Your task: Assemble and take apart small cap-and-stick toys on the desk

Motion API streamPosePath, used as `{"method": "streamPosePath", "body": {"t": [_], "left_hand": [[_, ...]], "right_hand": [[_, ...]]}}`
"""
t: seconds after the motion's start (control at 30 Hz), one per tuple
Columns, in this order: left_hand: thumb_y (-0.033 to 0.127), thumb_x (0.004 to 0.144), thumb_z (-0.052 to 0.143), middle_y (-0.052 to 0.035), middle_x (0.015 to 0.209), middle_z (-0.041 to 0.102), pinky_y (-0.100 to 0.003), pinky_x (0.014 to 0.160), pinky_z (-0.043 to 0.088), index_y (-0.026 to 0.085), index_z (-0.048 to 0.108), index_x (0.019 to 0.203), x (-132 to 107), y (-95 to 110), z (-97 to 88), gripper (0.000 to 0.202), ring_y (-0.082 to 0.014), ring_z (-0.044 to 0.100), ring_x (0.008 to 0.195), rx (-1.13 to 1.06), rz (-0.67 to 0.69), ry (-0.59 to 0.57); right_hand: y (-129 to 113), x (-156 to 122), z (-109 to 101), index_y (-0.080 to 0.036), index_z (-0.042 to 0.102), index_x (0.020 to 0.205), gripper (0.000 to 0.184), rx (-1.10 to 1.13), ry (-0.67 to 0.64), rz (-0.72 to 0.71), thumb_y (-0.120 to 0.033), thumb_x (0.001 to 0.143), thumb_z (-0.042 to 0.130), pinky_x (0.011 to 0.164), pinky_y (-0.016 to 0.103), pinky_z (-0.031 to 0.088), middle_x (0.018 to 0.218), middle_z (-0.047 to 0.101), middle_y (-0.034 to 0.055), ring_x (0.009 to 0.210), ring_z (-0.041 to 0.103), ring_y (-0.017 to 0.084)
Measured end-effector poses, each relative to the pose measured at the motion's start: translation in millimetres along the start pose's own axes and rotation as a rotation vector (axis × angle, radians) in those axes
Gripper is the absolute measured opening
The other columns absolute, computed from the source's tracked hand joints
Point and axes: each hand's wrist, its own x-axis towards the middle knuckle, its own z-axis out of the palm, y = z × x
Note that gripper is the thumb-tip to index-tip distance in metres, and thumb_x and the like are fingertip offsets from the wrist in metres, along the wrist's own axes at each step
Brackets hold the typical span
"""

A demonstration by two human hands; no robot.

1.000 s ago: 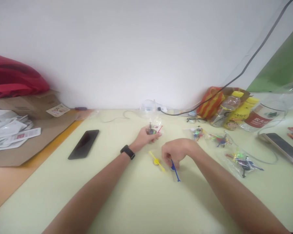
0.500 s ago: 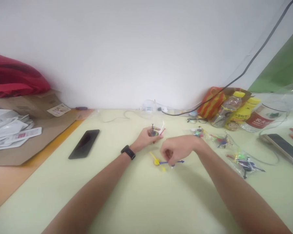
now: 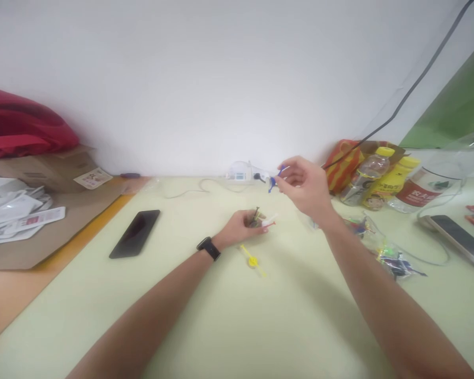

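My right hand (image 3: 308, 188) is raised above the table and pinches a small blue plastic piece (image 3: 273, 182) with thin arms between thumb and fingertips. Lower down, my left hand (image 3: 237, 229) is closed around several small plastic pieces; a dark stem (image 3: 256, 211), a white arm and a red arm (image 3: 271, 225) stick out of it. Fingers hide the rest of these pieces. A yellow plastic piece (image 3: 253, 261) with a round middle and two thin arms lies on the table just in front of my left hand.
Bagged colourful plastic pieces (image 3: 398, 263) and a phone (image 3: 458, 239) lie on the right. Bottles (image 3: 387, 181) stand behind them. A black phone (image 3: 135, 234) lies left, beside cardboard (image 3: 90, 216) with white packets (image 3: 19, 210). A cable (image 3: 408, 97) hangs along the wall.
My right hand has lifted the blue piece from beside the yellow piece, up and away toward the wall. My left hand has shifted slightly right; the yellow piece stays on the table.
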Motion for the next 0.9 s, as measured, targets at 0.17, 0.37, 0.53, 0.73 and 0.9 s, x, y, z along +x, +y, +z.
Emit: {"method": "streamPosePath", "body": {"t": [0.17,0.37,0.53,0.73,0.9], "left_hand": [[0.049,0.075,0.087,-0.0082,0.096,0.075,-0.027,0.069,0.047,0.015,0.077,0.11,-0.1,-0.4,-0.4,0.049,-0.0158,0.063,0.079,-0.001,0.009,-0.016],[0.046,0.081,0.083,-0.0071,0.097,0.075,-0.025,0.064,0.041,0.016,0.077,0.114,0.0,-1.2,-1.8,0.045,-0.0125,0.057,0.072,0.075,0.002,-0.006],[0.046,0.082,0.082,-0.0097,0.101,0.075,-0.027,0.069,0.045,0.015,0.076,0.116,-0.2,-1.1,-1.7,0.047,-0.0157,0.061,0.079,0.065,0.003,-0.015],[0.045,0.082,0.083,-0.009,0.102,0.075,-0.026,0.07,0.044,0.015,0.076,0.115,0.0,0.2,-1.7,0.045,-0.015,0.061,0.08,0.063,-0.007,-0.022],[0.047,0.081,0.083,-0.0078,0.1,0.075,-0.025,0.068,0.043,0.015,0.077,0.114,-0.2,0.6,-1.9,0.047,-0.0137,0.06,0.077,0.067,-0.01,-0.018]], "right_hand": [[3.7,-4.8,3.3,-0.024,0.064,0.112,0.027,-0.184,-0.096,-0.044,-0.027,0.085,0.067,0.056,0.024,0.048,0.085,0.073,0.0004,0.059,0.065,0.013],[9.0,-3.9,1.3,-0.024,0.065,0.112,0.029,-0.265,-0.163,-0.023,-0.022,0.083,0.067,0.059,0.024,0.048,0.085,0.075,0.0005,0.058,0.066,0.014],[10.4,-3.0,-0.5,-0.024,0.066,0.117,0.035,-0.213,-0.2,0.006,-0.02,0.083,0.064,0.055,0.024,0.044,0.086,0.075,0.0003,0.054,0.06,0.012],[9.5,-3.3,-0.9,-0.024,0.071,0.12,0.038,-0.258,-0.223,-0.031,-0.019,0.084,0.059,0.05,0.025,0.035,0.081,0.072,-0.0014,0.044,0.041,0.008],[9.0,-2.3,-2.5,-0.023,0.07,0.115,0.036,-0.328,-0.239,-0.057,-0.017,0.081,0.06,0.055,0.025,0.037,0.081,0.074,-0.0016,0.047,0.043,0.01]]}}
